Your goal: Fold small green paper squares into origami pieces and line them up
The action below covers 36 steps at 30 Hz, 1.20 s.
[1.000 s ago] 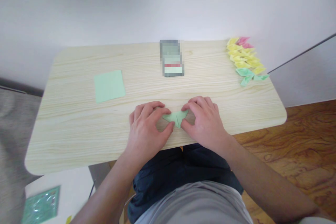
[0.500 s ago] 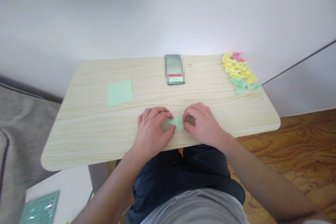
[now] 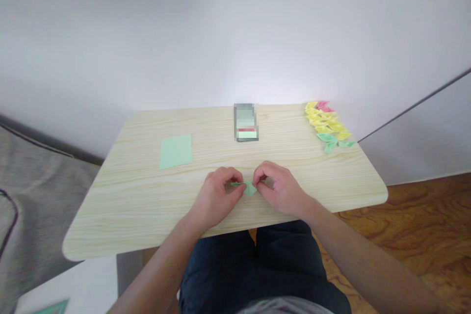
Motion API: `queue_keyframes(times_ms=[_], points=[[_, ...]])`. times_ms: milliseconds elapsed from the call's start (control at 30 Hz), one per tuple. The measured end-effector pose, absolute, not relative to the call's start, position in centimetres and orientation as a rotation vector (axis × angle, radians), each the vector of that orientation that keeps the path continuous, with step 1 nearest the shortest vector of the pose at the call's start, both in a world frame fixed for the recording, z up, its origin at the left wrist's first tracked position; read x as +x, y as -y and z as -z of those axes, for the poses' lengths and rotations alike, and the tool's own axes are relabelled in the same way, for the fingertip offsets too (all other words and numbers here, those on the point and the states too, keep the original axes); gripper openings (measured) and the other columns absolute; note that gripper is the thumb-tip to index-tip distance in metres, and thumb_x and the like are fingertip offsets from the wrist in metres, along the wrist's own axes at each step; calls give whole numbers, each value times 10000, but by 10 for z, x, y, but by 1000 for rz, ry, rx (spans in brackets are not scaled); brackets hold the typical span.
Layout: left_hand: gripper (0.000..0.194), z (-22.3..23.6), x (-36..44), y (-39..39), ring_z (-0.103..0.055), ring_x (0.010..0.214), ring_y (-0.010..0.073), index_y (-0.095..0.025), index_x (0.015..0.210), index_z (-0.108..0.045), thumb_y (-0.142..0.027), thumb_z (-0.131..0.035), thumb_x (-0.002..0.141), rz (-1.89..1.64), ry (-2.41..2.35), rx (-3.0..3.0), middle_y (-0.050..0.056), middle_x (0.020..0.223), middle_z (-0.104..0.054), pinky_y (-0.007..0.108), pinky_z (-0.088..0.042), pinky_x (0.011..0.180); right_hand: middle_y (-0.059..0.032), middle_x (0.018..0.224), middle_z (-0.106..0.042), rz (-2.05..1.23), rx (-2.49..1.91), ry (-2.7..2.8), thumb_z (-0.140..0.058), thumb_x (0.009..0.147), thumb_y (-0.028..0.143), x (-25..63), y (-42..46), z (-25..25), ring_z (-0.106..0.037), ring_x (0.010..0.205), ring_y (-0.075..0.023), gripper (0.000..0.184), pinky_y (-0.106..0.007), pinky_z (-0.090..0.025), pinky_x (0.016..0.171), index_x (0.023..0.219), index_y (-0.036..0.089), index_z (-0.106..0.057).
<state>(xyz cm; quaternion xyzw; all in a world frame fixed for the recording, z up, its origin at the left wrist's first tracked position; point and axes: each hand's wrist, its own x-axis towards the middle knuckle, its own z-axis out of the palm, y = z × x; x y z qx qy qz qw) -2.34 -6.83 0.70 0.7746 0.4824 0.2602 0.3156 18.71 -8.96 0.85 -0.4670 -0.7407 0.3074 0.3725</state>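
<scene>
A small piece of folded green paper (image 3: 250,188) is held between my two hands, low over the near middle of the table. My left hand (image 3: 222,194) pinches its left side between thumb and fingers. On the opposite side, the thumb and fingertips of my right hand (image 3: 278,187) are closed on the paper's right part. Its centre shows between the fingertips with a crease and a point facing me; the ends are partly covered by my fingers.
A flat green paper square (image 3: 176,151) lies on the left of the wood-grain table (image 3: 125,196). At the back middle sits a phone-like device (image 3: 246,122), its screen blurred. Folded yellow paper pieces (image 3: 326,120), with pink and green ones, are grouped at the right. A white wall stands behind.
My left thumb and fingers have closed into a pinch on the paper's left side. My right hand keeps its pinch. The camera view has tilted up, so the table appears lower.
</scene>
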Motion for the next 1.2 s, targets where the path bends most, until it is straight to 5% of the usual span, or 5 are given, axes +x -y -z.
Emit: queue_keyframes(times_ms=[233,433,667,833,1200], points=[[169,-24,-14,13,-629,705,141,-195,899,-606,-338,-691,869,-846,-1100,1642,-3,825,-672,277,-468,677,5,818,-650,-957,-1129,1529,-666,839,173,188,36,-16,-619,761,-144,53,-281,-502,731,871,206,-640],[265,-70,-6,-34,-672,653,155,-200,1023,-596,-335,-745,851,-916,-1002,1648,-29,674,-660,271,-503,656,21,770,-644,-948,-1033,1401,-734,809,241,191,-16,-55,-601,705,-126,112,-257,-488,662,854,197,-641],[270,-132,1,-66,-678,685,156,-207,1042,-593,-319,-758,859,-1155,-783,1699,-8,750,-695,287,-547,666,-4,933,-712,-920,-978,1499,-758,821,290,199,-41,-134,-634,627,-111,248,-264,-523,591,1049,233,-678],[286,-138,3,-68,-688,665,159,-201,1056,-598,-302,-771,852,-1208,-755,1699,-14,723,-683,284,-553,644,27,739,-676,-872,-950,1555,-769,830,260,207,-42,-145,-662,641,-132,221,-259,-504,584,1036,231,-693],[190,-135,2,-70,-666,688,141,-208,977,-629,-305,-755,874,-1260,-774,1761,-16,741,-650,269,-535,649,44,701,-622,-877,-926,1548,-765,853,261,209,-46,-140,-676,666,-136,154,-253,-496,596,989,243,-696]])
